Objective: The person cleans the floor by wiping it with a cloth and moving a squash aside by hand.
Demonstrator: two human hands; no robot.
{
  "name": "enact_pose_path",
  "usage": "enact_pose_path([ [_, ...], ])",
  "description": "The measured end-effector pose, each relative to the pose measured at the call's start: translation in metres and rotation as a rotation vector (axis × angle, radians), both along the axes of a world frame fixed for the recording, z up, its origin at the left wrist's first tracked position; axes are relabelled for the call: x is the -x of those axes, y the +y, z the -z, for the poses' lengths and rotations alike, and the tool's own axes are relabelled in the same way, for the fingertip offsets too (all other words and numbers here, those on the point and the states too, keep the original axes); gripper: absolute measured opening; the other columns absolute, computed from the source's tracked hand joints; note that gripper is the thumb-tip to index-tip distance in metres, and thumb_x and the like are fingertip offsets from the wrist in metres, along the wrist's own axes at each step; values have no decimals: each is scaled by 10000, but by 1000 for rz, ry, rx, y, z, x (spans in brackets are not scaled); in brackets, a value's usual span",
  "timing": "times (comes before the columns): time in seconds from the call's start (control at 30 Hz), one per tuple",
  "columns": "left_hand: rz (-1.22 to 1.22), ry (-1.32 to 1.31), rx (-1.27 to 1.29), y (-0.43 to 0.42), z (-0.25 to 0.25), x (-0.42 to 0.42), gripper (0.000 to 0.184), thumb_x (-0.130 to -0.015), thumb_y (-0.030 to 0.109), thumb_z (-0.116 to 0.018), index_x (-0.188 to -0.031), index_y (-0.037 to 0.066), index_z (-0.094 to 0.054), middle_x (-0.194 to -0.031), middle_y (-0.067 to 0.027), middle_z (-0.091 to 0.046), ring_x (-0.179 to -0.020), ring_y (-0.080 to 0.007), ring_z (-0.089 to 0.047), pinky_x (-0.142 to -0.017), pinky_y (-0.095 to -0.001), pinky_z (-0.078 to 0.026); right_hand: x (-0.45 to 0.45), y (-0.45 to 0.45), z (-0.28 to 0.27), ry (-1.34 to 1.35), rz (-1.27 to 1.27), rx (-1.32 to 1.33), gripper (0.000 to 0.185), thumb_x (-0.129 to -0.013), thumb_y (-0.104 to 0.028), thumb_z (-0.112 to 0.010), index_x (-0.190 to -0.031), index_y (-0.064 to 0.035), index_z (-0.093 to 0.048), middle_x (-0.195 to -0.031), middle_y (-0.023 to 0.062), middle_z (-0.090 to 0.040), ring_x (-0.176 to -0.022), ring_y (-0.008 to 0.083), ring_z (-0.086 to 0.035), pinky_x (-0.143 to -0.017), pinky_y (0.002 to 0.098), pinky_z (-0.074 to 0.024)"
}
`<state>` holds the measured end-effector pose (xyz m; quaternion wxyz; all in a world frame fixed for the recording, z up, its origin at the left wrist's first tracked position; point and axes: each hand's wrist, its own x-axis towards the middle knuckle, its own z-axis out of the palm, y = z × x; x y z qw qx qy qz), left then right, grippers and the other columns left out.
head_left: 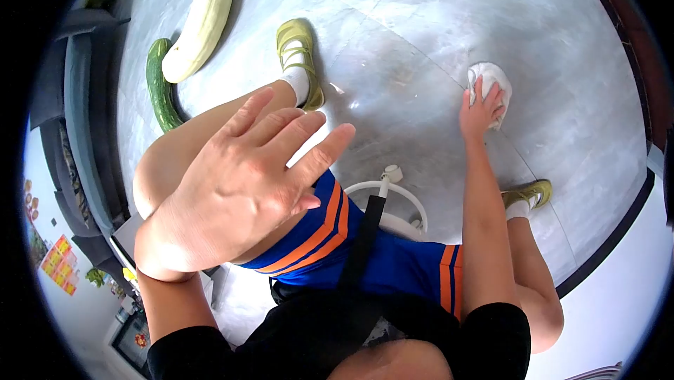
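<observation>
My right hand [481,109] presses down on a crumpled white cloth [494,75] on the grey floor, fingers bent over the cloth and gripping it. Close to the camera, my left hand [253,159] is raised above my bent knee with its fingers apart and nothing in them. Beyond that knee, a large pale whitish-green gourd [203,20] lies on the floor. A dark green cucumber [161,88] rests beside it on the left, its lower end hidden behind my leg.
Tiled grey floor [393,85] stretches ahead. My green shoes [299,57] stand on it, far apart. A white wheeled base [404,222] is beneath me. A dark grey sofa [78,99] runs along the left; a dark skirting strip [605,236] borders the right wall.
</observation>
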<state>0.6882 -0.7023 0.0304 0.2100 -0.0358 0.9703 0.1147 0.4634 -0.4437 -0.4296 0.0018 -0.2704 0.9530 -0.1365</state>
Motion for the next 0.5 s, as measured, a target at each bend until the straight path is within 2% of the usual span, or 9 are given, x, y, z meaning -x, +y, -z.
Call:
enact_pose_path([
  [0.1, 16, -44, 34, 7, -2, 8, 788, -646, 331, -783, -1375, 140, -554, -1303, -89, -614, -1243, -272, -580, -1150, -524, -382, 3, -35, 11, -22, 13, 59, 553, -958, -456, -547, -1493, -374, -433, -1600, 185, -252, -1508, 411, -115, -1149, 676, -45],
  [0.17, 59, -86, 85, 12, -3, 11, 816, -625, 315, -809, -1379, 147, -548, -1308, -86, -611, -1246, -278, -577, -1157, -530, -369, -8, -67, 9, -39, -54, 64, 520, -964, -455, -543, -1474, -409, -452, -1590, 175, -288, -1510, 391, -134, -1153, 664, -34],
  [0.27, 65, -102, 8, 13, -4, 14, 842, -608, 295, -834, -1384, 156, -539, -1309, -89, -611, -1245, -284, -578, -1164, -538, -353, -49, -118, -11, -90, -151, 181, 501, -954, -459, -556, -1448, -443, -471, -1570, 155, -333, -1504, 378, -170, -1140, 680, -43],
  [0.4, 81, -139, 12, 12, -3, 16, 843, -608, 286, -839, -1382, 155, -531, -1289, -100, -620, -1237, -289, -582, -1158, -539, -358, -119, -172, -33, -185, -380, 253, 460, -949, -490, -540, -1401, -401, -531, -1491, 164, -401, -1465, 389, -247, -1125, 698, -76],
  [0.5, 76, -152, -24, 9, -5, 15, 795, -653, 276, -820, -1380, 142, -528, -1273, -120, -625, -1229, -304, -586, -1154, -542, -360, -160, -175, -45, -246, -552, 213, 458, -919, -500, -584, -1357, -370, -571, -1440, 166, -420, -1429, 376, -290, -1110, 712, -121],
])
